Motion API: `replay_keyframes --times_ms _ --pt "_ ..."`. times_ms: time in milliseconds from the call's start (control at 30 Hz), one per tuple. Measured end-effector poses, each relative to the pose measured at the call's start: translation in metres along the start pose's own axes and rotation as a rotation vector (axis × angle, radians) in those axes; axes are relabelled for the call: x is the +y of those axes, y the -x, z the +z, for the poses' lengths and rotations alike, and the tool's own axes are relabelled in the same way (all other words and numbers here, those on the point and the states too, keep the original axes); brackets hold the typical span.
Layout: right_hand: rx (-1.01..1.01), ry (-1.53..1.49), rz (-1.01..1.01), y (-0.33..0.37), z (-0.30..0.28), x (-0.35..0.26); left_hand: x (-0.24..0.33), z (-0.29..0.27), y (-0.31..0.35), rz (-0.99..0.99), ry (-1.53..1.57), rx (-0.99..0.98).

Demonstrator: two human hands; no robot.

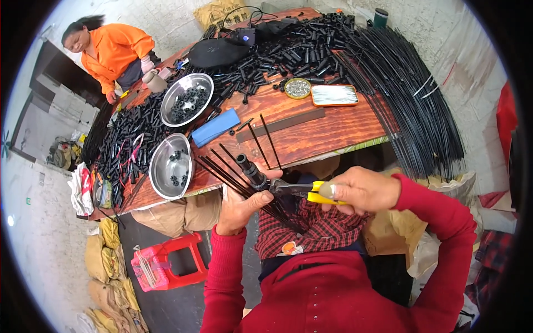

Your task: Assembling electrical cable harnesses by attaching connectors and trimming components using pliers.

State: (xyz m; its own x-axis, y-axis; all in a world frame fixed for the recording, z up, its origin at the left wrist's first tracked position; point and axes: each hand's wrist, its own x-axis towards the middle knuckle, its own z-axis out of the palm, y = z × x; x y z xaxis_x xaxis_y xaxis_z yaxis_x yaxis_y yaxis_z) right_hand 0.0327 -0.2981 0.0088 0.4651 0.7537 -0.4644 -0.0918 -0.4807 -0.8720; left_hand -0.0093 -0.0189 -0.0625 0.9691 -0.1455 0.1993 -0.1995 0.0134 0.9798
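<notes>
Black tube point(253, 173), in the head view, sits in the left hand point(243, 206) with thin black rods point(223, 175), before the tabletop point(333, 133). The right hand point(358, 191) grasps yellow-handled pliers point(316, 192), nose by the tube. Bracing it firmly and squeezing squarely should prevent slips.

This is a workshop: hand-held pliers point(316, 192), a wooden table point(311, 133) heaped with black tubes point(302, 54), bundled rods point(413, 97), bowls point(159, 167) of parts point(180, 114).

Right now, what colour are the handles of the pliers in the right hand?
The pliers' handles look yellow with some black, shown in the head view.
</notes>
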Motion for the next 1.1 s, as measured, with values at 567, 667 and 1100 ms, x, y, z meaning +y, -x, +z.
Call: replay_keyframes --times_ms 567,667,1100 --pt "0.005 -0.093 -0.096 -0.006 0.002 0.020 -0.005 0.005 0.003 -0.025 0.302 0.065" --pt "-0.023 -0.119 -0.136 -0.006 0.002 0.017 -0.008 0.001 0.003 -0.031 0.260 0.081" --pt "-0.303 -0.343 0.115 -0.001 -0.016 -0.011 -0.007 0.000 0.004 -0.018 0.214 0.075"
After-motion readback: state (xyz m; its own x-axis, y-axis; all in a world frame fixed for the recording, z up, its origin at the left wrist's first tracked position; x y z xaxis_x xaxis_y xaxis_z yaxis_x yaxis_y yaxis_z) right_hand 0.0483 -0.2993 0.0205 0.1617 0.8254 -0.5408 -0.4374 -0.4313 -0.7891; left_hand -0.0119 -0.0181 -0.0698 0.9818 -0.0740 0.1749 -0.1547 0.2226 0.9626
